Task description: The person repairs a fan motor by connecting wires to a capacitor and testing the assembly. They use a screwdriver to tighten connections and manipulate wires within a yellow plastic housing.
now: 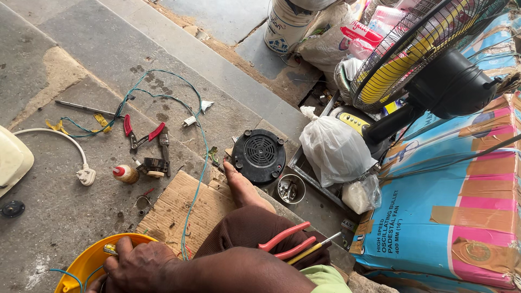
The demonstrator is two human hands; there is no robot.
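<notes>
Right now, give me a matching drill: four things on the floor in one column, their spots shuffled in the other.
1 white plug
2 black round grille
3 small tin of screws
4 red-handled pliers

A on the floor past the bare foot's toes
B on the cream cable's end
C by the green wire, near a screwdriver
D beside the white plastic bag

Pairs: 1-B, 2-A, 3-D, 4-C

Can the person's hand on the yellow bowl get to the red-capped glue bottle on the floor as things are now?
Probably yes. The hand rests on the yellow bowl, and the glue bottle lies on bare floor just beyond it, with only small wire scraps between.
</notes>
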